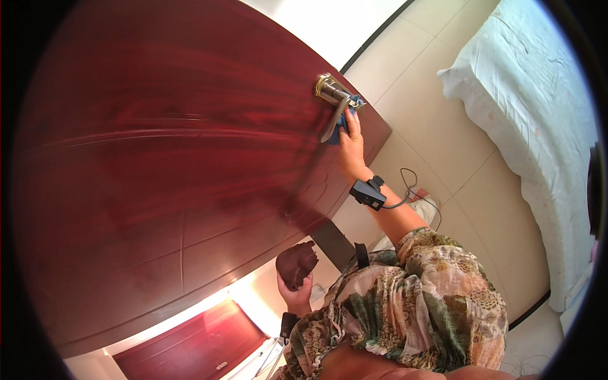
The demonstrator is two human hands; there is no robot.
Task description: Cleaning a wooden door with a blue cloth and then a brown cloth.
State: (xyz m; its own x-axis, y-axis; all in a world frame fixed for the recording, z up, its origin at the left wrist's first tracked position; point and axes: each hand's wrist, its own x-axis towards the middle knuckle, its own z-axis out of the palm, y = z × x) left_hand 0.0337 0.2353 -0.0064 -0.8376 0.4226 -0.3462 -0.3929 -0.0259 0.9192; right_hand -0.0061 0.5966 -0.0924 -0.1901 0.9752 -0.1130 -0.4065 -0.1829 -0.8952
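My right hand [352,149] reaches to a metal lever door handle [338,114] on a dark red wooden door [180,156]. Its fingers press a blue cloth [335,135] in behind the lever, and part of the cloth shows around the lever's neck. Lower down, close to my body, my left hand [297,293] holds a crumpled dark brown cloth [297,263], which hides most of its fingers. A black device [368,194] with a cable is strapped to my right wrist, and another black device [288,324] sits on my left wrist.
A bed or table with a pale blue cover [517,104] stands to the right over a beige tiled floor [427,128]. The black cable [412,187] loops beside my right forearm. Past the door's lower edge, a second red door [194,339] shows in bright light.
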